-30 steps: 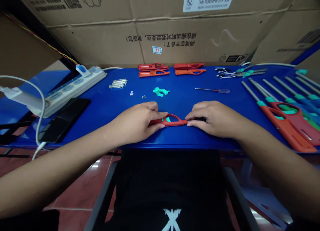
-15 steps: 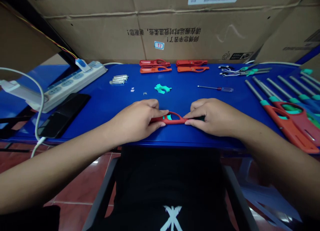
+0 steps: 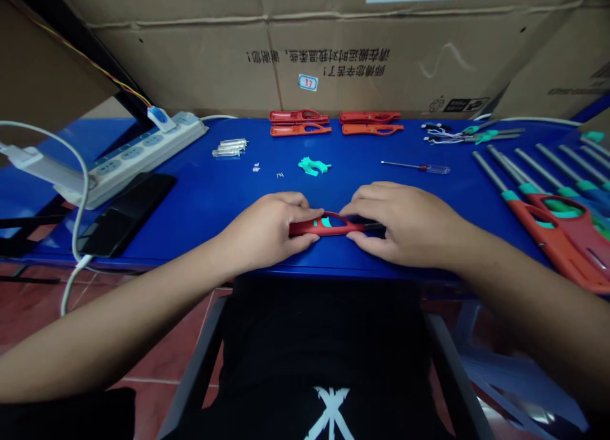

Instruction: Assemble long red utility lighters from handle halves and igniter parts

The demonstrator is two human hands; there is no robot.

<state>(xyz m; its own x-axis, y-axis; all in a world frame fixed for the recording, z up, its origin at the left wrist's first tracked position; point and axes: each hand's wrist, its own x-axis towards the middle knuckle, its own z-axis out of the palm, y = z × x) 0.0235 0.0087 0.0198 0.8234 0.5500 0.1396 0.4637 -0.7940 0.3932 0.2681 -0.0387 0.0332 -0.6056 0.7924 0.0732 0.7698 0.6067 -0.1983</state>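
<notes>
A red long-nosed lighter (image 3: pixel 332 231) with a green trigger lies level just above or on the table, near its front edge. Its handle end is pinched between the thumb and fingers of my left hand (image 3: pixel 264 227). My right hand (image 3: pixel 412 221) has its thumb and index finger closed about the front end, where a dark rod runs under the palm. Most of that rod is hidden by my right hand. Beyond my hands are a loose green plastic part (image 3: pixel 314 166), a few tiny screws (image 3: pixel 280 175) and a screwdriver (image 3: pixel 424 168) with a clear handle.
Red lighter shells (image 3: pixel 299 129) line the back of the blue table (image 3: pixel 190 221). Clear tubes (image 3: pixel 230 147), a power strip (image 3: pixel 147 154) and a black phone (image 3: pixel 126 214) are on the left. Several finished-looking lighters (image 3: pixel 548 237) and wired rods (image 3: pixel 476 135) occupy the right. A cardboard box (image 3: pixel 190 65) stands behind.
My right hand has shifted slightly left along the lighter, its fingers now further over the front end. My left hand keeps its grip. The view has tilted slightly.
</notes>
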